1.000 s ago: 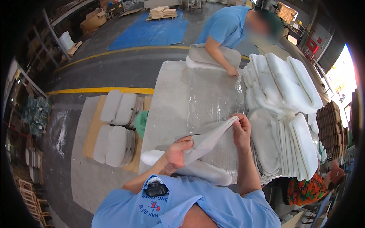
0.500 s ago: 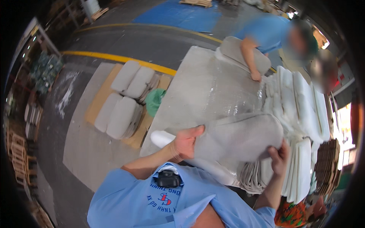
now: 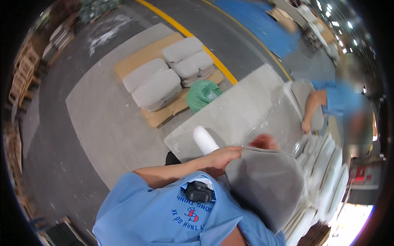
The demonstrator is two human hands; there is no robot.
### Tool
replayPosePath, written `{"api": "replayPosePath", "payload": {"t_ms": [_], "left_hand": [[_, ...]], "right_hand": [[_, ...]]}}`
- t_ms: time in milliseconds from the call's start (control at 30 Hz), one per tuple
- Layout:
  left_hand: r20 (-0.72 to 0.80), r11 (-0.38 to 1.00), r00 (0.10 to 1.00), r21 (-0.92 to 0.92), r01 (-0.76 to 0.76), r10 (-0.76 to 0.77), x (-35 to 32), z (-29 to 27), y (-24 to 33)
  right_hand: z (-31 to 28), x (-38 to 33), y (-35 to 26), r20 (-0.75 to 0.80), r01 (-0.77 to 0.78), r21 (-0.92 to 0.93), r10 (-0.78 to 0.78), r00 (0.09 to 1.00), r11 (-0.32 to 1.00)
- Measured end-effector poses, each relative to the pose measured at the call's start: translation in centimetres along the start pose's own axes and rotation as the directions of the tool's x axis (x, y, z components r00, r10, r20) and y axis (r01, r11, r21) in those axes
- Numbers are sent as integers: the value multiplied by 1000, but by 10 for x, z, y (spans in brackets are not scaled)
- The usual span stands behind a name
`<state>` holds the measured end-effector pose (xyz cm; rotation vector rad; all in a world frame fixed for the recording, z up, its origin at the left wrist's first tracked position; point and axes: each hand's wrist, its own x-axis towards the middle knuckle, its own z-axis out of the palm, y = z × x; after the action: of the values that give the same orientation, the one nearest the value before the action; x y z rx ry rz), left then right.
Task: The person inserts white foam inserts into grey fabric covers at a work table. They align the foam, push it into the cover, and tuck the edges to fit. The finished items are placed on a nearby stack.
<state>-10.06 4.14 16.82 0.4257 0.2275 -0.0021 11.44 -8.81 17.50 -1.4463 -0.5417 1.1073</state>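
Tabletop (image 3: 230, 117) stretches beyond the pad (image 3: 264, 186) whose edge the left hand (image 3: 223, 159) grips.

The pale grey table (image 3: 230, 112) was partly covered with shiny clear film (image 3: 264, 123). A white, round-ended pad (image 3: 205, 140) was laid at its near edge, and a grey padded piece (image 3: 301, 91) was set at its far edge.

On my feed, the light blue shirt (image 3: 143, 209) carries dark blue lettering (image 3: 189, 223), upside down to me: one row near the collar (image 3: 189, 178) edge, another curving beyond a red-and-blue emblem (image 3: 191, 214) between the two rows.
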Motion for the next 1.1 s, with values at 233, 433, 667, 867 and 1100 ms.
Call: {"api": "replayPosePath", "payload": {"t_ms": [233, 433, 667, 867, 1100], "left_hand": [[-310, 951, 934, 299, -82, 178, -22, -22, -2], [-451, 876, 854, 482, -12, 260, -17, -23, -10], [-436, 949, 850, 234, -210, 295, -21, -30, -11], [-44, 973, 996, -214, -81, 73, -71, 9, 16], [-424, 968, 876, 14, -250, 232, -42, -51, -27]], "right_hand": [[16, 38, 77, 313, -301, 270, 212, 926, 915], [-5, 18, 72, 573, -530, 244, 320, 755, 812], [59, 13, -6, 645, -574, 49, 413, 643, 817], [63, 20, -3, 650, -544, 103, 357, 671, 833], [84, 55, 0, 427, -509, -113, 505, 750, 853]]}}
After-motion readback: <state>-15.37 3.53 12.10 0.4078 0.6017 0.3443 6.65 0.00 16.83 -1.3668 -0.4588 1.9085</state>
